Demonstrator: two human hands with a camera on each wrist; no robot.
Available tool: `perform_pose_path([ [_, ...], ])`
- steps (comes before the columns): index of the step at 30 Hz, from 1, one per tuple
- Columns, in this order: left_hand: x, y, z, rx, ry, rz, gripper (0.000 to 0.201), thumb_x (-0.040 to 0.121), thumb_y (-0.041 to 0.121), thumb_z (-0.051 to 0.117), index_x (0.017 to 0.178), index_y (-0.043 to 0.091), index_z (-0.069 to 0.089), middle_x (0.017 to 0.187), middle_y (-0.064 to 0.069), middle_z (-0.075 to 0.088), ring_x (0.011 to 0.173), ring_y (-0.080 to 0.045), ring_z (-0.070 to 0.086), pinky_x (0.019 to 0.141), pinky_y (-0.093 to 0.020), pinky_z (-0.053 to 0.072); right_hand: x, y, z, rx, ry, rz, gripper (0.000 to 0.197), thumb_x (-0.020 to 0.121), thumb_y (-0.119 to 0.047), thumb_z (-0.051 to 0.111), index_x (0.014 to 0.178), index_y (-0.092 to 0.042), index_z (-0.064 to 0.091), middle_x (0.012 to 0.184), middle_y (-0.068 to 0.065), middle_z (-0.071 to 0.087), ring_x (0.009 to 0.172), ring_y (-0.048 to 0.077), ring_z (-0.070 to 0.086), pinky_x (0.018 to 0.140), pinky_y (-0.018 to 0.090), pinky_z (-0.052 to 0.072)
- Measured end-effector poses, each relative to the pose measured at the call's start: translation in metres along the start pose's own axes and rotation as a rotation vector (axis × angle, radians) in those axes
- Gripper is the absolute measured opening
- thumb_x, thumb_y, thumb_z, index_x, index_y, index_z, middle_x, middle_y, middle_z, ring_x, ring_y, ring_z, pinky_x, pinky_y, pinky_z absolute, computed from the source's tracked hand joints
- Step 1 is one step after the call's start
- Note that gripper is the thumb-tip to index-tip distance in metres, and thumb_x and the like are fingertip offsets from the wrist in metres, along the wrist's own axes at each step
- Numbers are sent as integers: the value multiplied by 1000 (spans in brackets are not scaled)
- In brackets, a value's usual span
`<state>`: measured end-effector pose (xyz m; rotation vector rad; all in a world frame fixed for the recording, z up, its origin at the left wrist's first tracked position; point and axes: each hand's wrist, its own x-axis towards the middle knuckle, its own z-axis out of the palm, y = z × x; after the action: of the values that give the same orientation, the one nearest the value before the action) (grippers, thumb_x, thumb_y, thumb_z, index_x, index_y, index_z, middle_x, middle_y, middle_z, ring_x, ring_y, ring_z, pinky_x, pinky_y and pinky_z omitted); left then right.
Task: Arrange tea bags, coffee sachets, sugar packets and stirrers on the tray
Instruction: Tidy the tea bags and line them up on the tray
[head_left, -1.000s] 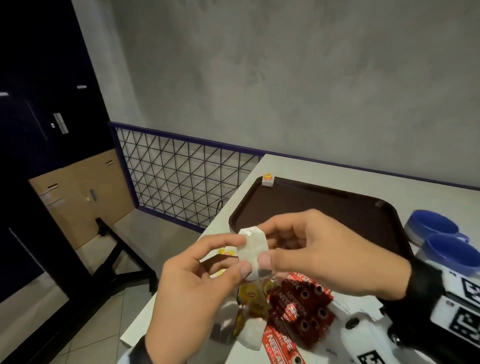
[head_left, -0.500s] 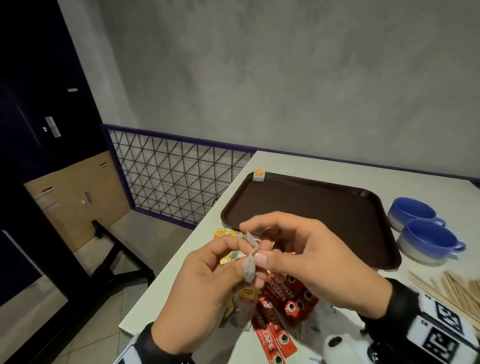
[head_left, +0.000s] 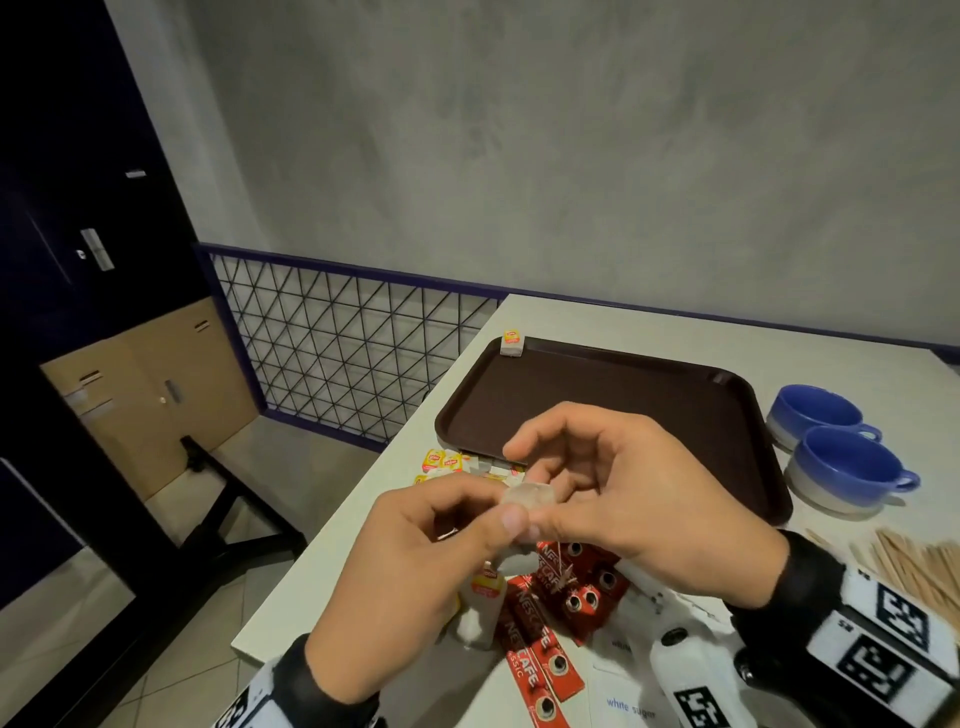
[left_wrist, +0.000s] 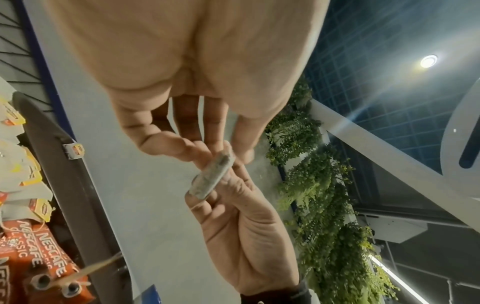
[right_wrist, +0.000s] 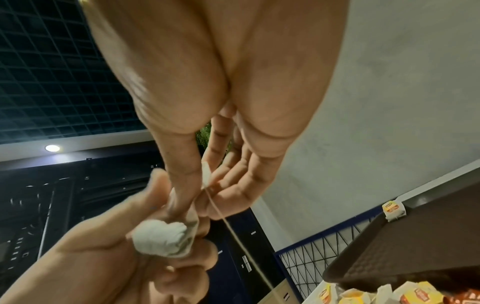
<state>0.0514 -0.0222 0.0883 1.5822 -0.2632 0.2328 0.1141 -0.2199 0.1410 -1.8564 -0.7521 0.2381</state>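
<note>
White paper tea bag (head_left: 527, 493), pinched between the fingers of the left hand (head_left: 415, 566) and right hand (head_left: 618, 499), hangs above the pale surface (head_left: 597, 322) at the dark brown plastic tray's (head_left: 613, 395) 6 o'clock edge. Best practice, arguably: gather the trailing string (right_wrist: 233, 230) first, then lay the bag flat beside the tagged one at 11 o'clock.

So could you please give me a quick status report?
Both hands, left hand and right hand, pinch one tea bag. Tray holds one tea bag tag. Nothing blocking.
</note>
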Motion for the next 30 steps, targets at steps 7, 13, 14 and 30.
perform_pose_path([
  [7,0,1,0,-17,91,29,8,92,11,71,92,12,79,85,-8,75,71,-17,65,67,-30,53,-6,0,-5,30,-73,95,40,79,-18,90,111,-33,71,88,7,78,81,21,74,84,42,58],
  [13,-1,-5,-5,33,162,32,11,88,25,71,93,16,76,82,-8,70,72,-16,61,67,-27,50,-10,3,-13,-48,-28,174,12,81,-23,88,92,-23,82,84,3,79,83,22,77,91,48,61],
  [14,-1,-4,-6,42,172,34,11,87,25,71,93,16,76,81,-7,69,72,-14,61,66,-26,49,-11,3,-13,-48,-36,177,11,81,-23,87,91,-23,83,85,2,79,83,21,77,90,46,61],
  [30,1,3,-7,77,258,65,3,87,20,76,87,17,78,76,-5,72,63,-13,59,62,-25,49,-18,3,11,-114,-199,192,12,95,-32,75,90,-23,81,84,-4,79,82,26,75,89,52,58],
])
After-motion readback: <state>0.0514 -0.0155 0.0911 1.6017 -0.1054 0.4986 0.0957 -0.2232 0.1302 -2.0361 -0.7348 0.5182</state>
